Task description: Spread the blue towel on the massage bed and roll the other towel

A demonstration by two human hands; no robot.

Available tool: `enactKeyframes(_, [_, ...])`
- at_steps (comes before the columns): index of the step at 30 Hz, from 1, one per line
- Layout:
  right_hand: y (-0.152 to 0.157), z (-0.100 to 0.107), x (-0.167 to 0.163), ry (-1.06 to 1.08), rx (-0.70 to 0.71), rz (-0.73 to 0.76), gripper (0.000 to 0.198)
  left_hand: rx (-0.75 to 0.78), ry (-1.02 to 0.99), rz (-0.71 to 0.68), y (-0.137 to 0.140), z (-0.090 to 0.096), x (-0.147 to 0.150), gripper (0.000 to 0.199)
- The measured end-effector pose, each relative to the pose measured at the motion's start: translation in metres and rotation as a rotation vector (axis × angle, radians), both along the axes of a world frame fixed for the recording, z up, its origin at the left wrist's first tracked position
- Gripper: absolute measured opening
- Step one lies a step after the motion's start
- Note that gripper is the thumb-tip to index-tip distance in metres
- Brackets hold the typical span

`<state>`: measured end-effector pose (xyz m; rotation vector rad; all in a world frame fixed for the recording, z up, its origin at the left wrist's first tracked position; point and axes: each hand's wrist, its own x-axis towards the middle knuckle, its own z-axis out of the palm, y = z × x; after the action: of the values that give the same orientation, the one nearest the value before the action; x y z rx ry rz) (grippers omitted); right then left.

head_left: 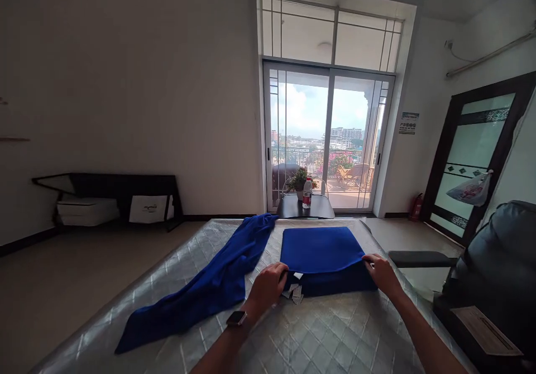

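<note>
A blue garment (pixel 322 248), folded into a rectangle, lies in front of me on a quilted silver cover. My left hand (pixel 268 286), with a watch on its wrist, pinches the near left corner of its upper layer. At the near right corner, my right hand (pixel 380 273) grips the same layer's edge. Between the hands that edge is slightly raised, and darker blue cloth shows beneath. White labels (pixel 295 293) stick out beside my left fingers. Left of the folded garment, a second blue garment (pixel 209 279) lies stretched out and crumpled; its kind is unclear.
The silver quilted cover (pixel 330 335) spans the surface under my arms. Beyond its far edge stands a small black table (pixel 288 209) with a bottle (pixel 307 194) and a potted plant (pixel 300 181). A dark padded chair (pixel 489 262) is close on the right.
</note>
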<state>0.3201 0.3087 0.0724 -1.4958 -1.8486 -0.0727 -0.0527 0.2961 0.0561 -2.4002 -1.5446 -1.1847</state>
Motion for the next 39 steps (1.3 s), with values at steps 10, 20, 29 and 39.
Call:
enactKeyframes(10, [0.009, -0.049, 0.019, -0.032, 0.055, -0.059, 0.031, 0.081, 0.219, 0.018, 0.006, -0.025, -0.007, 0.018])
enactKeyframes(20, [0.000, -0.052, 0.019, -0.235, 0.006, -0.116, 0.022, 0.093, 0.358, -0.038, -0.002, -0.024, -0.004, 0.012])
enactKeyframes(29, [0.001, -0.041, 0.001, -0.371, 0.104, -0.094, 0.028, 0.135, 0.302, -0.029, -0.006, -0.013, 0.011, 0.037])
enactKeyframes(39, [0.002, -0.067, -0.018, -0.359, -0.120, 0.042, 0.063, -0.174, 0.432, -0.187, -0.003, -0.041, 0.023, 0.068])
